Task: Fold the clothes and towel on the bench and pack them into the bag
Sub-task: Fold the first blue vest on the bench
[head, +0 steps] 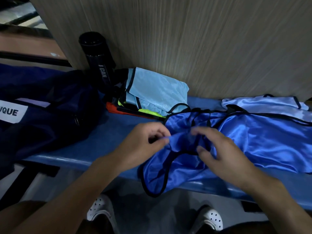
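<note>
Head view, bag (42, 102), left hand (143, 141) pinching vest (261, 137)

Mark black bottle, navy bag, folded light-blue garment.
black bottle (98, 58): head view, mid-body above the lettering.
navy bag (55, 112): head view, dark fabric right of the white label.
folded light-blue garment (157, 88): head view, middle of top face.

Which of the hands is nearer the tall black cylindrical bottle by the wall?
Left. The left hand sits below-right of the tall black cylindrical bottle, pinching the shiny blue satin garment; the right hand is farther right, over that garment.
</note>
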`<state>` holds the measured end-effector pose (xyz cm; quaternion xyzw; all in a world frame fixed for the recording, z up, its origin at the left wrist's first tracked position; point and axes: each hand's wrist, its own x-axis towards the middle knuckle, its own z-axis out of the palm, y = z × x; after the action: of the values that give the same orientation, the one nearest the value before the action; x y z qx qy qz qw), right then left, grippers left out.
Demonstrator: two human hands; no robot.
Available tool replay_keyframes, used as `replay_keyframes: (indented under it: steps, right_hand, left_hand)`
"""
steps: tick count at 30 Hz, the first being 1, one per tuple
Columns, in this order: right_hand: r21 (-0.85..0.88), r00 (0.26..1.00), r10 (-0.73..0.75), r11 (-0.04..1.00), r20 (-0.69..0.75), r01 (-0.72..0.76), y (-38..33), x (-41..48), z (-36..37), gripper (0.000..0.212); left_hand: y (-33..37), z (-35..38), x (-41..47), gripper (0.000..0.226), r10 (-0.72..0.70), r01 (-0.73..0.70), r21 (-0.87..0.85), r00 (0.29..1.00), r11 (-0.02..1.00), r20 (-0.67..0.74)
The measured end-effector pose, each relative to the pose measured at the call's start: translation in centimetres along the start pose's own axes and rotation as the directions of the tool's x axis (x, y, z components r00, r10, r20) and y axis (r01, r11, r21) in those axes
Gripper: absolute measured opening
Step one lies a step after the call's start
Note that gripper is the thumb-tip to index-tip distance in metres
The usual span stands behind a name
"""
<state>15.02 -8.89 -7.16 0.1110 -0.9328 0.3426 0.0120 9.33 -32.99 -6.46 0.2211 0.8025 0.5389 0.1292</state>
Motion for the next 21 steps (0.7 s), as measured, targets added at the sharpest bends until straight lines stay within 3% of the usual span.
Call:
replay_keyframes:
  steps: [3, 5, 7, 8, 12, 15, 17, 19, 21]
  right_hand:
    - [-0.054, 0.995, -0.102, 0.993, 0.013, 0.102, -0.5, 0.7, 1.0, 0.065]
    - [-0.125, 0.982, -0.177, 0.975, 0.063, 0.183, -0.2, 0.7, 1.7, 0.041]
    - [-0.185, 0.979, -0.181, 0.963, 0.088, 0.195, 0.1, 0.4, 2.0, 0.013]
    - [-0.191, 0.981, -0.16, 0.965, 0.105, 0.178, 0.3, 0.1, 1.9, 0.008]
    - [-0.191, 0.984, -0.102, 0.973, 0.144, 0.129, 0.6, -0.7, 0.9, 0.016]
    - [-0.168, 0.98, -0.115, 0.975, 0.164, 0.143, 0.5, -1.2, 0.5, 0.015]
    - [-0.158, 0.979, -0.126, 0.976, 0.159, 0.151, 0.4, -1.4, 0.6, 0.019]
    - [-0.139, 0.978, -0.135, 0.978, 0.158, 0.158, 0.3, -1.4, 0.6, 0.016]
    - [-0.11, 0.976, -0.138, 0.981, 0.168, 0.158, 0.2, -1.2, 0.4, 0.012]
  left_hand:
    - [-0.1, 0.7, -0.7, 0.015, 0.015, -0.02, 0.027, 0.986, 0.999, 0.168]
    - [-0.2, 0.9, -0.9, 0.013, -0.005, 0.001, 0.02, 0.979, 1.0, 0.206]
    - [-0.6, 0.5, -0.8, 0.009, -0.038, 0.033, 0.034, 0.989, 0.999, 0.144]
    - [-1.1, 0.2, -0.6, 0.01, -0.059, 0.052, 0.075, 0.994, 0.996, 0.091]
    - [-3.0, 0.0, 0.4, 0.03, -0.162, 0.175, 0.276, 0.984, 0.945, -0.071]
    - [-3.5, 1.2, 1.7, 0.053, -0.213, 0.236, 0.222, 0.969, 0.946, -0.121]
    - [-3.7, 1.9, 2.6, 0.056, -0.227, 0.254, 0.159, 0.959, 0.954, -0.167]
    - [-4.0, 2.3, 3.4, 0.049, -0.234, 0.252, 0.059, 0.948, 0.966, -0.218]
    - [-3.8, 2.6, 3.8, 0.027, -0.198, 0.209, 0.015, 0.946, 0.978, -0.257]
